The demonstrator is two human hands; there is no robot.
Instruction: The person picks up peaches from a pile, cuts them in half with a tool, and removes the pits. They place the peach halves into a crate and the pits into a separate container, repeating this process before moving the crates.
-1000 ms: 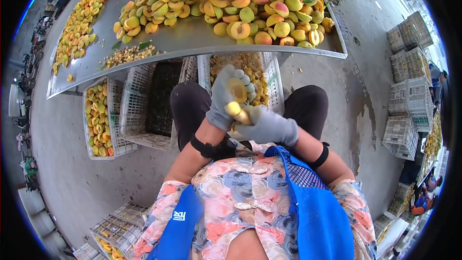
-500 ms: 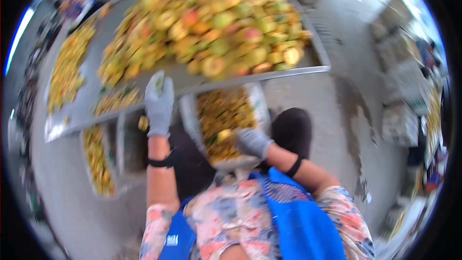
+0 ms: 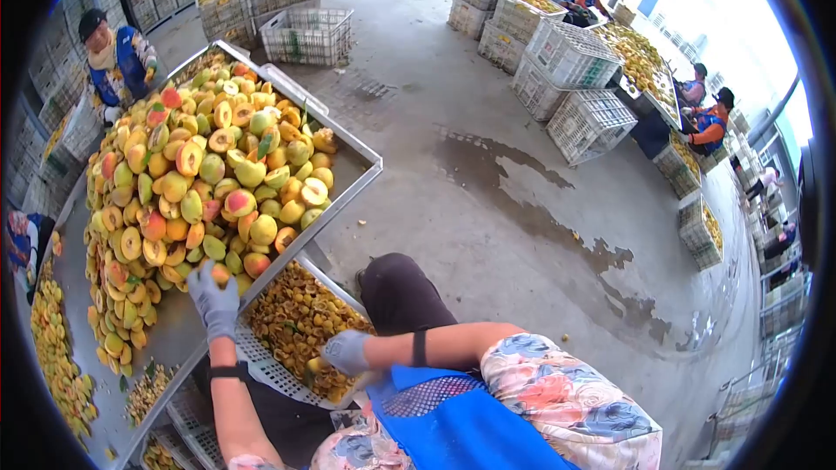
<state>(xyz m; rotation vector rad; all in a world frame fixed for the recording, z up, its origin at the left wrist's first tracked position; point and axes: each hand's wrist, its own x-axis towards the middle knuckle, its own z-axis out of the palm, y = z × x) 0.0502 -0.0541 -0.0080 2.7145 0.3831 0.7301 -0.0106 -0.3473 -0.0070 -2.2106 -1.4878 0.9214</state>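
Note:
My left hand point(image 3: 214, 300), in a grey glove, is at the near edge of a big heap of yellow, green and red fruit point(image 3: 200, 165) on a metal table point(image 3: 353, 170). Its fingers are bent round an orange-yellow fruit point(image 3: 220, 275). My right hand point(image 3: 347, 352), gloved too, hangs low over a white crate point(image 3: 261, 357) filled with brownish-yellow fruit pieces point(image 3: 305, 322). It is closed, with a yellow piece point(image 3: 315, 366) at its fingertips. Many heap fruits are halved, some with hollow centres.
A person point(image 3: 117, 61) is across the table, and part of another point(image 3: 24, 244) at far left. Smaller pieces point(image 3: 61, 348) lie on the table's left. Empty crates point(image 3: 306, 36) stand behind; stacked crates point(image 3: 570, 57) and several people at another fruit table point(image 3: 640, 57) are right.
The view has swung to the right and up, showing more floor and people. My left hand has moved to the heap; the green piece earlier in it is not visible. My right hand remains over the crate.

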